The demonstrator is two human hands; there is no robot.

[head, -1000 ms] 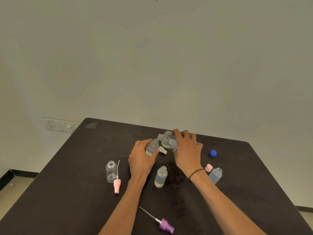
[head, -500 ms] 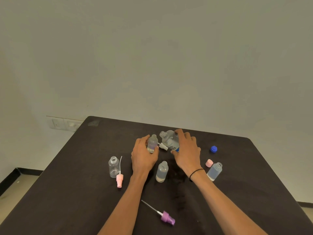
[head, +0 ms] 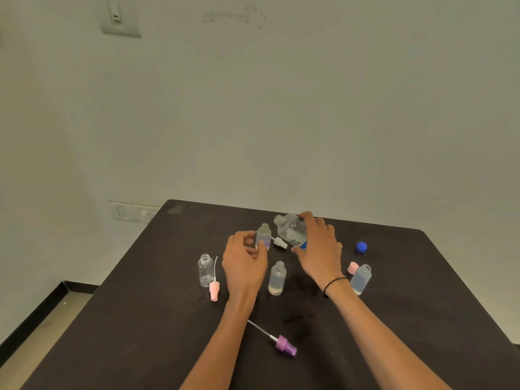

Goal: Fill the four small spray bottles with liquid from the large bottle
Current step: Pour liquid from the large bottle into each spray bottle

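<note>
The right hand [head: 319, 253] has its fingers [head: 311, 220] clamped over the large bottle [head: 291, 230], which is uncapped and tilted, its open neck pointing up and left toward the far edge of the dark surface [head: 422, 319]. The left hand [head: 243, 263] sits just beside it with fingers loosely curled and slightly apart, thumb and fingertips touching the lower side of a small upright bottle [head: 264, 236] — a light touch, not a firm grip, as far as can be told. A white sprayer [head: 280, 242] lies between that bottle and the large one. Nearer the person, between the two wrists, stands a second small bottle [head: 277, 278] holding liquid. Left of the left hand stands an empty small bottle [head: 205, 270] with a pink sprayer [head: 214, 288] lying against it. Right of the right wrist — which wears a black band [head: 334, 284] — a fourth small bottle [head: 361, 278] stands with some liquid, a pink cap [head: 352, 267] touching it and a blue cap [head: 361, 246] farther toward the far right corner. A purple sprayer [head: 285, 346] lies near the front edge.
</note>
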